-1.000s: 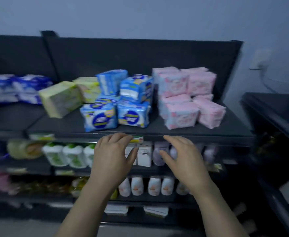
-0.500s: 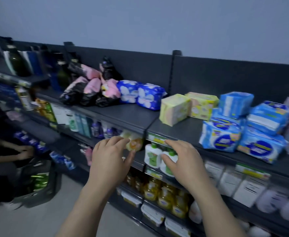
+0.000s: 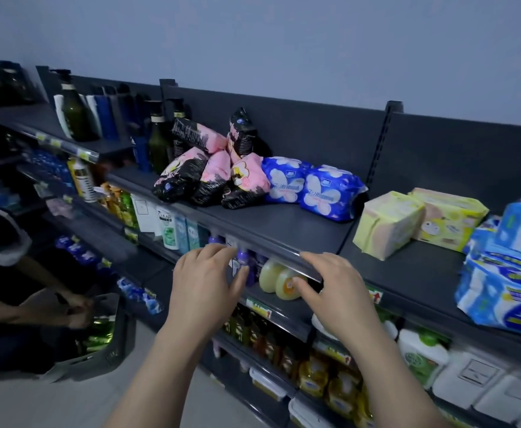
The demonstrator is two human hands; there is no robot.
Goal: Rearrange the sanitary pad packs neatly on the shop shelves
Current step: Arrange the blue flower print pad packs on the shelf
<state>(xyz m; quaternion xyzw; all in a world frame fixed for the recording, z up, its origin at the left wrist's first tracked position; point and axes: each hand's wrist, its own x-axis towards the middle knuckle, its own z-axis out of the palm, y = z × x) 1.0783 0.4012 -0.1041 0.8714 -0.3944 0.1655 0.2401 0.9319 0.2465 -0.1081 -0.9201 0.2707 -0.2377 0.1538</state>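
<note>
On the dark top shelf (image 3: 271,230) lies a messy heap of pink-and-black pad packs (image 3: 210,168). Right of it two blue flowered packs (image 3: 311,188) lean side by side. Further right stand two pale yellow packs (image 3: 413,220), and several light blue packs (image 3: 506,273) pile up at the right edge. My left hand (image 3: 205,288) and my right hand (image 3: 335,293) hover in front of the shelf's front edge, below the packs, fingers relaxed and holding nothing.
Shampoo bottles (image 3: 77,115) stand on the upper shelf to the left. Lower shelves hold soaps, bottles and boxed goods (image 3: 284,281). At the lower left another person (image 3: 21,291) crouches over a grey basket (image 3: 105,338) on the floor.
My view has swung left along the shelf: the pink square packs have left the frame, and the pink-and-black heap and shampoo bottles have come in. Both hands stay raised and empty.
</note>
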